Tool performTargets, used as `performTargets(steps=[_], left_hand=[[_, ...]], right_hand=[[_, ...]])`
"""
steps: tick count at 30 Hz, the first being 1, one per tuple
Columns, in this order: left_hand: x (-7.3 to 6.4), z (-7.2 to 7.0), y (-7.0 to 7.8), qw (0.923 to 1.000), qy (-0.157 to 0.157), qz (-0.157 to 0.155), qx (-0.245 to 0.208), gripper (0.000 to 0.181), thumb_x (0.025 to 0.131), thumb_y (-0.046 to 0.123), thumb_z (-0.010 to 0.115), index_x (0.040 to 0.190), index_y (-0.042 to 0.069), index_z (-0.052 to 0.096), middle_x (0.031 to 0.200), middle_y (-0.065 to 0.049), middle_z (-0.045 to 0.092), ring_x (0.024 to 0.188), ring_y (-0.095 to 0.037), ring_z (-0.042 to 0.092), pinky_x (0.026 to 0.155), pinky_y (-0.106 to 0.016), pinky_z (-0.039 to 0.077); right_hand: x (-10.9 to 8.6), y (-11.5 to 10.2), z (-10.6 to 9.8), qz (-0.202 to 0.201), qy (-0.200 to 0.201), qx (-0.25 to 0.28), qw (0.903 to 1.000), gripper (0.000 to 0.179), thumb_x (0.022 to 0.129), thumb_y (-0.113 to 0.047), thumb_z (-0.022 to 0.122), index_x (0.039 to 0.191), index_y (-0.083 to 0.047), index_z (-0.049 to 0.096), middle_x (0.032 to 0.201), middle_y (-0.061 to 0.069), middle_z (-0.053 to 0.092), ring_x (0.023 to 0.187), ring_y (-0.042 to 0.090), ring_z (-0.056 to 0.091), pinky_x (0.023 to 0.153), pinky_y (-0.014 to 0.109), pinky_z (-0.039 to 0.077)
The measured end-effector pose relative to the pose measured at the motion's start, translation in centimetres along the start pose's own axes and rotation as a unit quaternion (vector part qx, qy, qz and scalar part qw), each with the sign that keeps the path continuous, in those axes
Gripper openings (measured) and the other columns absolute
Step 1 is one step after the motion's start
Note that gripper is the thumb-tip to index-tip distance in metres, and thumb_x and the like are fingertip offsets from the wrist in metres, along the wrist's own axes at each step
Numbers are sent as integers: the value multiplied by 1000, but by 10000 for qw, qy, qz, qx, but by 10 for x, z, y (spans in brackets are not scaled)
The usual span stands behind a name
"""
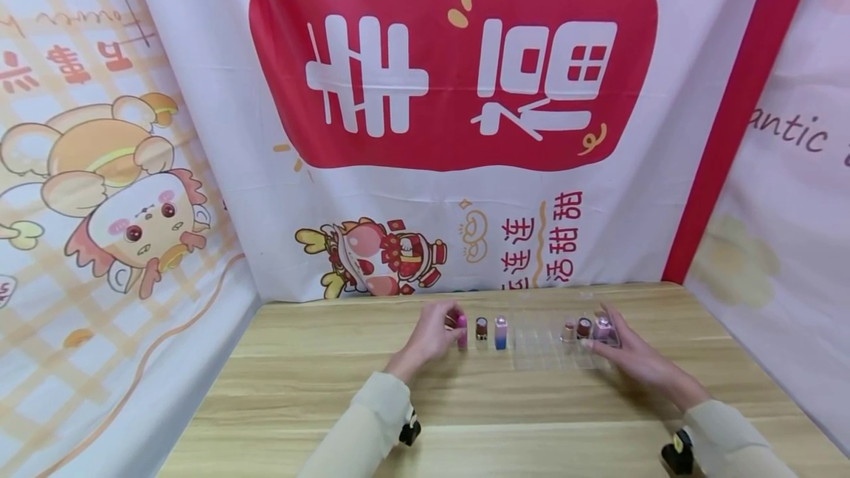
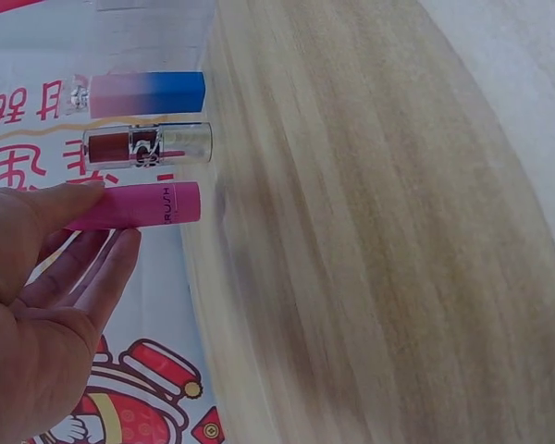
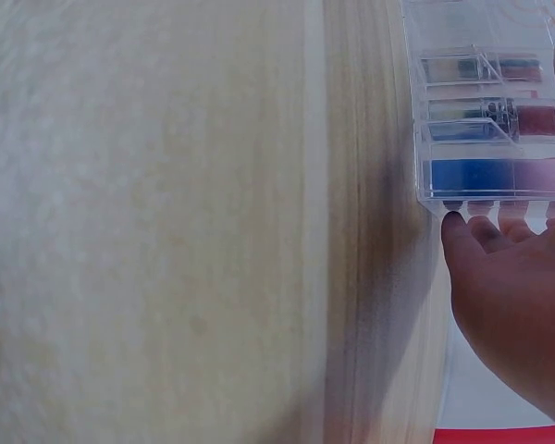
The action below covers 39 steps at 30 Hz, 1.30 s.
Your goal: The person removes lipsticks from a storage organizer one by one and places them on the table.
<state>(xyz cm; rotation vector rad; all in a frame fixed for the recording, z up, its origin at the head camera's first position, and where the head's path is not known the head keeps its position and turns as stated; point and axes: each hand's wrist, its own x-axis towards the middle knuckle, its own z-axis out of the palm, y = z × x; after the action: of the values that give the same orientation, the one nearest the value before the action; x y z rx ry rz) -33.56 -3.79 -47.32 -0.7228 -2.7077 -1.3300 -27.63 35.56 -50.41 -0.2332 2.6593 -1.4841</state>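
Observation:
My left hand pinches a pink lipstick tube between thumb and fingers; it stands upright at the left end of a short row. Beside it stand a clear-capped lip gloss tube with a dark red part and a pink-and-blue lipstick. To their right is a clear plastic lipstick organizer with compartments. My right hand grips its right end, thumb at the front and fingers behind. In that end sit a small lip tube, another lip gloss tube and another pink-and-blue lipstick.
Everything stands near the back of a wood-grain table. A printed cloth hangs right behind the table's back edge, with more cloth at both sides. The organizer's left and middle compartments show no tubes.

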Motion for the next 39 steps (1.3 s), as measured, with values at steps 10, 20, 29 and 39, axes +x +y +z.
performTargets(steps=[10, 20, 29, 39], left_hand=[[-1, 5, -7, 9998, -83, -107, -124, 16, 87, -6, 75, 100, 3, 68, 93, -5, 69, 88, -16, 69, 80, -25, 59], [-1, 7, -6, 9996, -138, -231, -125, 15, 89, -5, 74, 102, 1, 68, 95, -8, 69, 90, -19, 68, 79, -28, 59], [2, 6, -6, 9995, -88, -283, -147, 21, 85, -6, 77, 102, 1, 67, 92, -5, 69, 87, -18, 68, 76, -26, 59], [1, 0, 1, 9992, -10, -406, -9, 39, 83, 2, 80, 119, 4, 65, 103, -6, 70, 97, -22, 68, 88, -31, 58]], right_hand=[[0, 1, 1, -85, -17, 61, 9999, 98, 102, -38, 63, 164, -19, -12, 164, 35, 2, 147, 62, 0, 110, 82, 4], [-2, 1, 0, 59, -89, 97, 9999, 98, 103, -39, 62, 163, -20, -13, 165, 34, -1, 147, 61, -3, 109, 83, 2], [0, -4, -2, -13, -115, 154, 9998, 97, 103, -38, 61, 163, -20, -13, 165, 33, 0, 147, 61, -2, 110, 82, 3], [2, 2, -1, 12, -105, 106, 9999, 98, 102, -39, 62, 163, -25, -13, 166, 31, -1, 148, 59, -2, 109, 83, 3]])
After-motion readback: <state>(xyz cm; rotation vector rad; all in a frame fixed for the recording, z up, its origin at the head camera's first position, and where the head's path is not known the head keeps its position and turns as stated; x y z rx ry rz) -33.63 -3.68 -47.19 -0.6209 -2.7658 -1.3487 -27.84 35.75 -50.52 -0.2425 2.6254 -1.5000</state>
